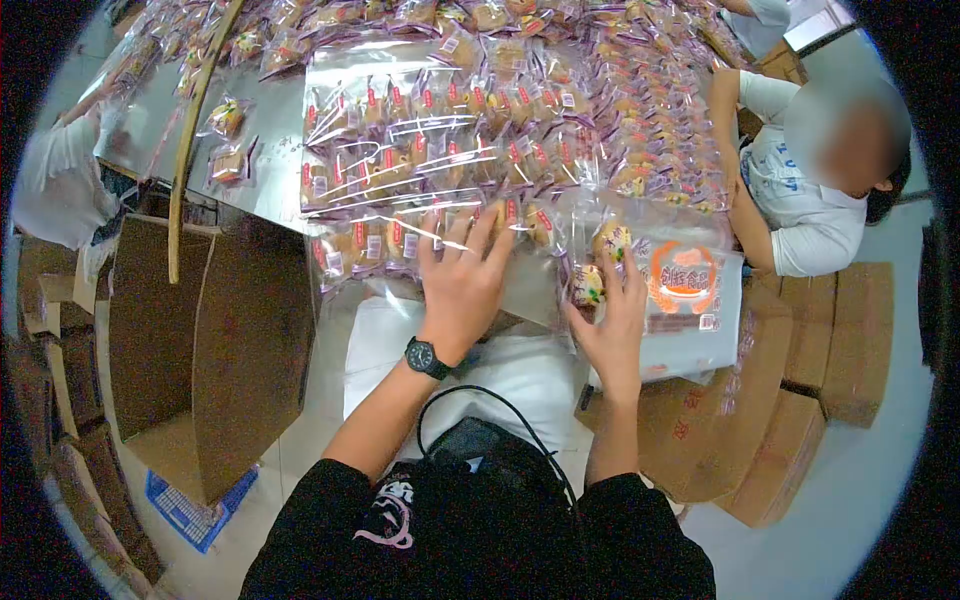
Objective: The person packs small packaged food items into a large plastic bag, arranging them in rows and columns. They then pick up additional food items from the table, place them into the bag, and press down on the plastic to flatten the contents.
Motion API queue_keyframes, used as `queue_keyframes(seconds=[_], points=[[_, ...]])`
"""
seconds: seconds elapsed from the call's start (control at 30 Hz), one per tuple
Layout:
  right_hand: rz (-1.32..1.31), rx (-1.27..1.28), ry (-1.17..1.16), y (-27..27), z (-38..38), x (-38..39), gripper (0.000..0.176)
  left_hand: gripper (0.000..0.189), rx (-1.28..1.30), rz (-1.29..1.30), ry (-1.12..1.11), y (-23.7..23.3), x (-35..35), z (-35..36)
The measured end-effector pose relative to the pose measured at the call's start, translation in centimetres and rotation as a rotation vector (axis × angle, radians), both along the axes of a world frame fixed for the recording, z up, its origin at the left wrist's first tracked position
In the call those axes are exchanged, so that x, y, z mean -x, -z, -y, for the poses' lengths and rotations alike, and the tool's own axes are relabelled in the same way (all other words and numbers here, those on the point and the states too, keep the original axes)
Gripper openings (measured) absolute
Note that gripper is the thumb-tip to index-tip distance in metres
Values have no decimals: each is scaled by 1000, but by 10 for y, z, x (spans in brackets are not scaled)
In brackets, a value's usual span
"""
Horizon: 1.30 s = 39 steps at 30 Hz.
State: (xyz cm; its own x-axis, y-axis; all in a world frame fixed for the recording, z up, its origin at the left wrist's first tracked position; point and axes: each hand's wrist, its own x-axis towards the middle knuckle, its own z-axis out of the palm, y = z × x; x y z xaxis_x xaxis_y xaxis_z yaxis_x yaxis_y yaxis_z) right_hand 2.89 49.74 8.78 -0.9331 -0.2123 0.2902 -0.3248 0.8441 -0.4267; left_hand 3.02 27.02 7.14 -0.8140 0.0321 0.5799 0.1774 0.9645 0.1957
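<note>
My left hand (466, 285), with a black watch (427, 357) on its wrist, lies spread over the nearest row of wrapped pastries (372, 245). These pastries sit under clear, shiny plastic film. Further right, my right hand (612, 325) has its thumb and fingers around a wrapped pastry (588, 285) with a printed clear wrapper. Another wrapped pastry (611, 241) sits just beyond it, by the fingertips. Beside my right hand is a clear plastic bag (683, 277) with a round orange-red print.
Wrapped pastries in dense rows (660, 130) cover the table's right side. A long wooden strip (190, 140) crosses the left. Co-workers (815, 170) stand right and left. Open cardboard boxes (210, 350) stand below the left edge, a blue crate (200, 510) beneath; more cartons (775, 460) stand right.
</note>
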Motion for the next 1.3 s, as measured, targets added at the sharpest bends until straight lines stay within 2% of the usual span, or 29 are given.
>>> queue_keyframes(seconds=[0.07,0.17,0.2,0.27,0.3,0.33,0.43,0.53,0.57,0.63,0.67,0.7,0.73,0.77,0.8,0.93,1.03,1.17,1.2,1.3], points=[[-1,27,39,7,-5,-3,85,50,37,-1,5,5,-2,-5],[-78,229,225,6,-8,-10,84,43,-99,-23,38,-11,-9,-21],[-164,342,260,0,-6,-15,82,44,-132,-73,91,-8,-7,-22],[-70,725,113,2,-23,-22,83,46,-172,-42,169,-5,-5,-28],[-12,914,37,3,-28,-26,83,47,-193,-24,204,-3,-4,-30],[188,1192,62,-11,-16,-34,85,47,-163,17,196,-3,-2,-33],[673,1785,-224,-27,0,-59,83,46,-126,104,158,-14,6,-36],[899,1895,-128,-14,18,-71,82,54,-103,61,172,-8,9,-31],[928,1947,-169,-10,22,-72,81,58,-97,52,177,-6,11,-27],[997,2056,-226,-8,33,-75,81,48,-158,97,175,-4,-6,-21],[1048,2194,-206,-10,34,-75,78,45,-166,107,172,-4,-17,-13],[946,2030,-163,-7,39,-74,77,43,-174,116,174,-7,-26,-2],[841,1863,-122,-3,44,-72,76,37,-157,19,179,-13,-31,11],[735,1692,-86,3,49,-69,76,39,-155,7,108,-13,-38,23],[586,1692,-111,19,56,-65,80,41,-155,-9,38,-13,-47,33],[372,1211,-211,32,67,-53,80,40,-106,-23,-294,-16,-61,56],[550,1168,-273,31,75,-50,79,42,-59,7,-306,-5,-61,65],[383,1037,-359,37,102,-46,77,43,-92,-32,-237,2,-56,67],[263,892,-369,37,102,-41,76,44,-120,-17,-228,4,-57,66],[124,721,-364,35,104,-41,72,46,-147,-35,-216,11,-57,65]])
